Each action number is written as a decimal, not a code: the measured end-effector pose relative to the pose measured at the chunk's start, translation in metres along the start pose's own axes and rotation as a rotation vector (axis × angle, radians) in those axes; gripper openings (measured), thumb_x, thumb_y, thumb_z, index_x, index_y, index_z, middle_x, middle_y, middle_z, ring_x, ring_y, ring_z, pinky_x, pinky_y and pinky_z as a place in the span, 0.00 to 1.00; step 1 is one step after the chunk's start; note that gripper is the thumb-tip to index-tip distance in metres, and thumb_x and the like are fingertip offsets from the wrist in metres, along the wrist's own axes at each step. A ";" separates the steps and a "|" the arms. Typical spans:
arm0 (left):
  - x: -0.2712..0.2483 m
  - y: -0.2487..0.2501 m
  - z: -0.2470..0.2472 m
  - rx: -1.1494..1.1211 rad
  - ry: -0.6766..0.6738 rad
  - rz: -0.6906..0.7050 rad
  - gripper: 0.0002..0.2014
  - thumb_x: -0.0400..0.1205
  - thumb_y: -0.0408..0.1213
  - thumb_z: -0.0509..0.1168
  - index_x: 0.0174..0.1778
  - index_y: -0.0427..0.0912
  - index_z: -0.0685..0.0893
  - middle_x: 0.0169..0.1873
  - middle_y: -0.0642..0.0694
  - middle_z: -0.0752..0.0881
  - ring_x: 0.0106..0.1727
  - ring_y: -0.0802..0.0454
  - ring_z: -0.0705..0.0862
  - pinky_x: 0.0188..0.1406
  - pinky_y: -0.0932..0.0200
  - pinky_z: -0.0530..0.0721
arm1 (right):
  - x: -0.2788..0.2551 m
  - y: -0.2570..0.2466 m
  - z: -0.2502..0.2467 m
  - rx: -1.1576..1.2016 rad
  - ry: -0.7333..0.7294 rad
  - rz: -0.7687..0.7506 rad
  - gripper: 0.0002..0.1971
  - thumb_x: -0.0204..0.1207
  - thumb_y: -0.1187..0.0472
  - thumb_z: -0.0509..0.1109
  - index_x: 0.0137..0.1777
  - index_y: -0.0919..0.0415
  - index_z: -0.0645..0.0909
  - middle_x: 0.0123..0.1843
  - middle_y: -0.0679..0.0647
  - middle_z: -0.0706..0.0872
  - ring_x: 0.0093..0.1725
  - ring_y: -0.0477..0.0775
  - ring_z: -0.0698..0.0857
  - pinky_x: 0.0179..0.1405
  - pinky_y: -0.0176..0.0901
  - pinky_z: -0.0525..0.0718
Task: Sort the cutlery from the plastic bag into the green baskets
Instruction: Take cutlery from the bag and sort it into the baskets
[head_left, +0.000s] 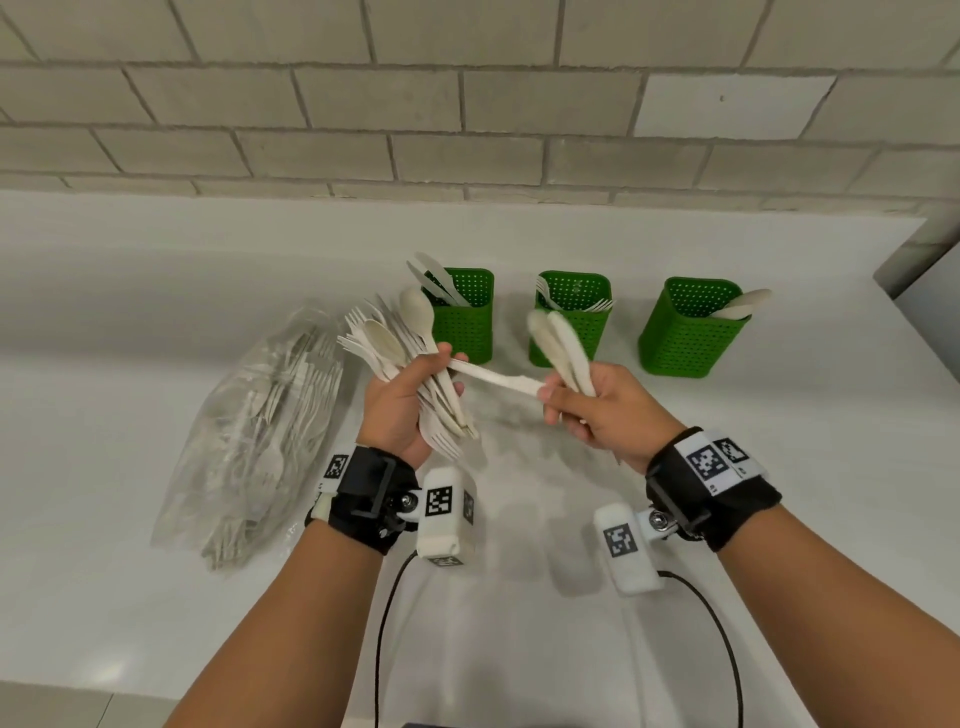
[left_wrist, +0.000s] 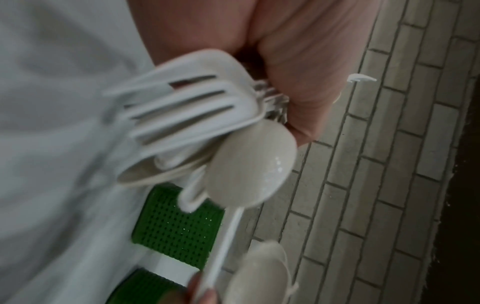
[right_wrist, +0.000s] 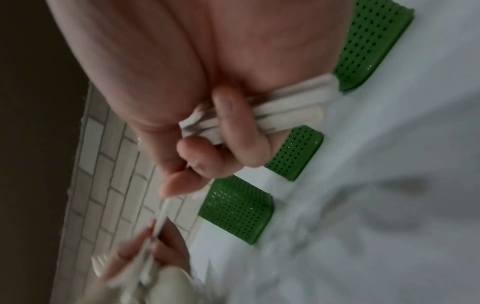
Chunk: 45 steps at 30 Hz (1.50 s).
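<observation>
My left hand (head_left: 410, 400) grips a mixed bundle of pale plastic forks and spoons (head_left: 400, 343) above the white counter; the fork tines (left_wrist: 187, 109) and a spoon bowl (left_wrist: 249, 164) fill the left wrist view. My right hand (head_left: 587, 405) holds a few spoons (head_left: 563, 343) upright by their handles (right_wrist: 272, 115) and pinches the end of a knife (head_left: 498, 380) that spans between both hands. Three green baskets stand behind: the left one (head_left: 462, 327) holds knives, the middle one (head_left: 576, 322) forks, the right one (head_left: 691, 338) spoons. The clear plastic bag (head_left: 260, 431) with more cutlery lies at my left.
A grey brick wall (head_left: 467, 104) rises directly behind the counter (head_left: 156, 260). A grey panel (head_left: 930, 280) stands at the far right edge. Black cables (head_left: 727, 649) hang from both wrist cameras near the counter's front edge.
</observation>
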<state>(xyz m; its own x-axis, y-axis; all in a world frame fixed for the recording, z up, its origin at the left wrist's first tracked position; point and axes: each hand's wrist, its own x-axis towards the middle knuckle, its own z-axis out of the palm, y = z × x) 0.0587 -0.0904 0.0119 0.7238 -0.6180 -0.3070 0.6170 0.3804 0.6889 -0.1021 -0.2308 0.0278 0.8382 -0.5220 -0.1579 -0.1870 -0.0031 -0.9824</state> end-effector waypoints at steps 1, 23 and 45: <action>0.000 0.000 0.000 0.004 0.016 -0.005 0.05 0.75 0.23 0.71 0.44 0.34 0.87 0.39 0.39 0.89 0.41 0.49 0.90 0.31 0.59 0.87 | 0.000 -0.004 0.000 0.091 0.041 0.003 0.03 0.80 0.67 0.69 0.46 0.61 0.84 0.29 0.51 0.85 0.21 0.45 0.72 0.16 0.32 0.64; -0.015 -0.025 0.004 0.542 -0.135 0.000 0.12 0.73 0.20 0.74 0.50 0.34 0.88 0.43 0.43 0.92 0.47 0.52 0.89 0.54 0.54 0.84 | 0.004 0.036 0.011 -0.102 0.249 -0.002 0.20 0.72 0.52 0.79 0.28 0.62 0.75 0.22 0.50 0.75 0.23 0.48 0.74 0.28 0.40 0.77; -0.021 -0.021 0.006 0.506 -0.347 -0.121 0.17 0.77 0.18 0.68 0.62 0.29 0.84 0.55 0.36 0.90 0.49 0.40 0.90 0.49 0.50 0.89 | 0.009 0.007 0.029 -0.001 0.175 -0.071 0.10 0.70 0.61 0.81 0.44 0.68 0.86 0.31 0.59 0.88 0.29 0.51 0.86 0.31 0.42 0.86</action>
<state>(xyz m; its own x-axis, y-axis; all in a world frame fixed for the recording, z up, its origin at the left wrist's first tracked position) 0.0289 -0.0895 0.0078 0.4634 -0.8559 -0.2297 0.4037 -0.0268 0.9145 -0.0811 -0.2103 0.0168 0.7477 -0.6605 -0.0681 -0.1309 -0.0461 -0.9903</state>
